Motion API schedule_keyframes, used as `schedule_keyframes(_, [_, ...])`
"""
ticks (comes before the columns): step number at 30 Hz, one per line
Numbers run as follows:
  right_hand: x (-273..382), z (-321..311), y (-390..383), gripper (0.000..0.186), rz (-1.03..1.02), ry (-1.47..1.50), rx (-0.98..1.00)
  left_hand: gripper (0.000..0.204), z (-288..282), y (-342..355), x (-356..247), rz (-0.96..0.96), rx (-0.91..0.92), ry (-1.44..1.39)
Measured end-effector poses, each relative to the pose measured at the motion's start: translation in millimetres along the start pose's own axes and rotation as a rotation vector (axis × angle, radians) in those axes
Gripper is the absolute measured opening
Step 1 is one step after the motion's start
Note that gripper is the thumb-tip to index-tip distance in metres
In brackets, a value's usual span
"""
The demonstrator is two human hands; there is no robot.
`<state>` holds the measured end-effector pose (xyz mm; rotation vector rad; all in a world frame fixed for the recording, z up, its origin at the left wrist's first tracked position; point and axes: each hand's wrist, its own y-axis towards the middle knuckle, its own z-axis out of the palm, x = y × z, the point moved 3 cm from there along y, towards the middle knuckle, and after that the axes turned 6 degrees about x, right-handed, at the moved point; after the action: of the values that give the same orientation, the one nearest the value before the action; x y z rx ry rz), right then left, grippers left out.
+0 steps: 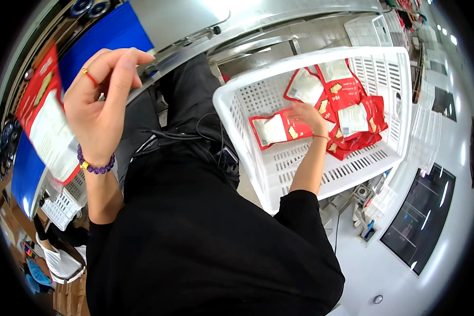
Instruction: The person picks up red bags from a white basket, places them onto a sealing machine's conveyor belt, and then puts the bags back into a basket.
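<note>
My left hand (101, 95) is raised at the left, its fingers curled toward the thumb, with nothing seen between them. A purple bead bracelet circles that wrist. Just behind the hand and wrist, a large red and white bag (50, 124) stands out on the left, partly covered by them. My right hand (306, 117) reaches inside a white plastic basket (308, 59), over a red bag with a white panel (271, 130). Its fingers are smeared by motion, so I cannot tell whether they grip that bag. Several similar red bags (347, 87) lie heaped in the basket's right part.
Blue surfaces (108, 32) run along the left beside a metal bench (179, 18). Another white basket (63, 208) stands low at the left, near a person in white (63, 260). More white crates (367, 31) are beyond the basket. A dark window (420, 218) is at the right.
</note>
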<state>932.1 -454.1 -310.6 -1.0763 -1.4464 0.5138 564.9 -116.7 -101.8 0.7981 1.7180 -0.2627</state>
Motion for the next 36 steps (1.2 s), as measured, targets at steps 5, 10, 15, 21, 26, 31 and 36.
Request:
schedule_keyframes(5, [-220.1,-66.8,55.9,0.043,-0.003,0.086,-0.781,0.012,37.9,12.7,-7.6,0.107,0.175,0.093])
schedule_keyframes(10, [-237.5,-79.7,89.1,0.034,-0.245,-0.100,-1.032,0.012,40.7,9.4,2.9,-0.018,0.200,0.132])
schedule_keyframes(15, [-182.5,-45.2,69.8,0.029,0.175,0.216,-0.635,0.013,47.9,11.7,-0.7,0.032,0.235,0.176])
schedule_keyframes(21, [-98.8,11.1,2.1,0.026,-0.306,-0.298,-0.749,0.011,40.2,10.0,4.4,-0.020,0.193,0.110])
schedule_keyframes(26, [11.1,35.6,-87.7,0.015,-0.355,-0.082,-0.788,0.011,42.4,9.7,6.2,0.069,0.289,0.040])
schedule_keyframes(31, [142.1,70.2,-153.7,0.012,-0.742,-0.383,-0.902,0.030,48.2,-1.6,-2.2,0.168,0.362,0.004])
schedule_keyframes(36, [250.1,149.4,-219.0,0.009,-1.226,-0.431,-0.936,0.079,63.5,-6.6,-15.6,0.343,0.394,-0.067])
